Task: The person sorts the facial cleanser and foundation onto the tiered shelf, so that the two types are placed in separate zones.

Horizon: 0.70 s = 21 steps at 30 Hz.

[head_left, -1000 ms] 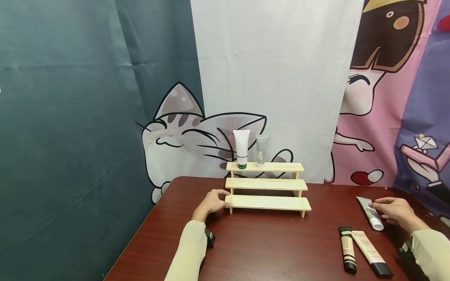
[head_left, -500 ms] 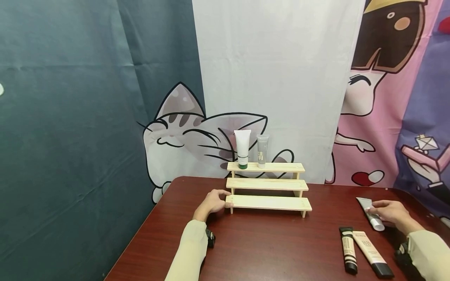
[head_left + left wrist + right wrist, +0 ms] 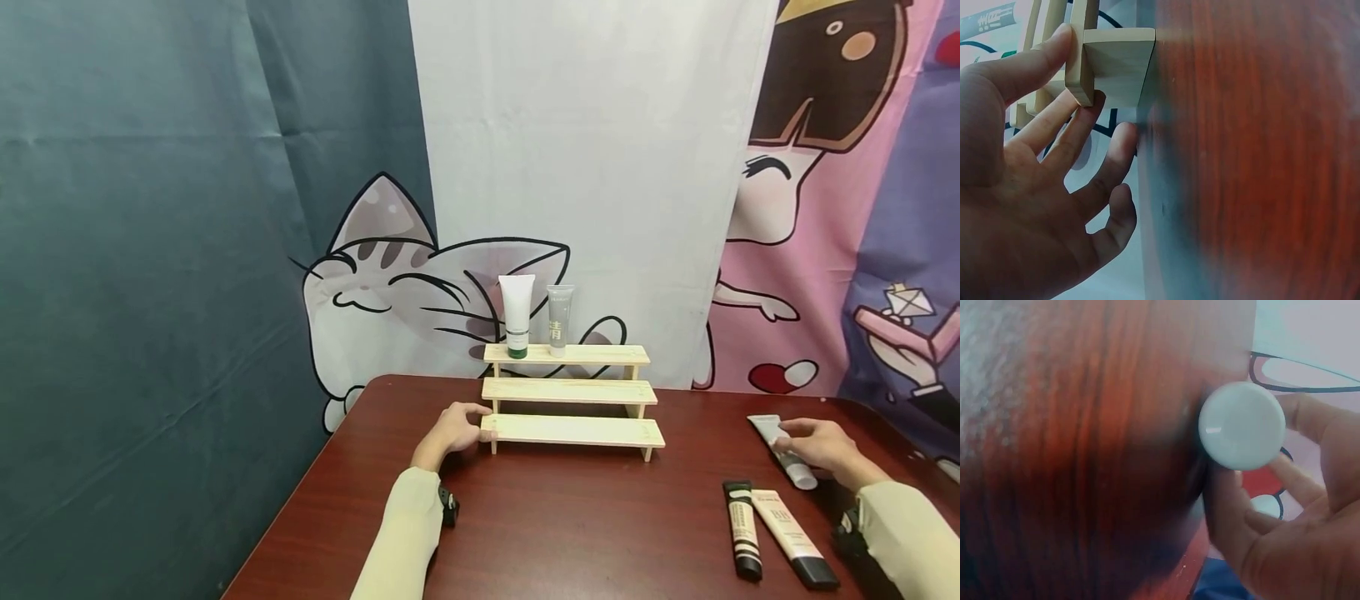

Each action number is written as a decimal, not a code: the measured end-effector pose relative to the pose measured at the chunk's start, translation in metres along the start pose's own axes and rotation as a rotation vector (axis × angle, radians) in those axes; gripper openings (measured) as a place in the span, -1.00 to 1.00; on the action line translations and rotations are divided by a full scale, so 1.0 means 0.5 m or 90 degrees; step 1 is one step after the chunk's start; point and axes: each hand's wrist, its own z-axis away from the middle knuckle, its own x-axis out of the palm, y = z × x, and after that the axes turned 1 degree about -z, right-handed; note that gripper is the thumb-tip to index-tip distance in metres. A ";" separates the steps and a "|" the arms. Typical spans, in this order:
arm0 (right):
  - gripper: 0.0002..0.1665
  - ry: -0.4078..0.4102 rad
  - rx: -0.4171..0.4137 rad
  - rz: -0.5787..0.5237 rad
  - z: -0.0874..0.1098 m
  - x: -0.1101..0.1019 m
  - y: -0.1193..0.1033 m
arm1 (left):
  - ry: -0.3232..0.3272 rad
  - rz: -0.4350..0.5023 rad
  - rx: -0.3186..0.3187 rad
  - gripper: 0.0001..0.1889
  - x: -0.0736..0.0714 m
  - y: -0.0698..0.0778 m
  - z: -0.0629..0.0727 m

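Note:
A three-tier wooden display stand stands toward the back of the table. My left hand pinches the left end of its lowest board; in the left wrist view, the thumb lies on top and fingertips touch below. At the right, my right hand grips a grey squeeze tube with a pale cap. The right wrist view shows that round white cap end-on, with fingers and thumb about the tube; the cap hides most of the body. A white tube with a green cap and a clear grey tube stand on the top tier.
Nearer the front right lie a black-and-beige tube and a pale pink tube with a black cap, side by side. The dark red wooden table meets a printed cloth backdrop behind the stand.
My right hand has closed on the grey tube and shifted it slightly left. The left hand has stayed at the stand's end.

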 end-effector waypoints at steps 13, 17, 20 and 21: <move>-0.38 0.087 -0.119 -0.097 0.002 0.047 -0.034 | -0.005 0.003 0.003 -0.55 -0.004 0.004 0.001; -0.32 0.109 -0.161 -0.107 0.001 0.058 -0.054 | -0.004 -0.002 0.004 -0.55 -0.005 0.008 0.003; -0.30 0.117 -0.178 -0.122 0.000 0.064 -0.072 | -0.004 -0.007 0.005 -0.55 -0.005 0.006 0.002; -0.30 0.121 -0.180 -0.124 -0.001 0.065 -0.078 | -0.003 -0.007 0.005 -0.55 -0.005 0.006 0.001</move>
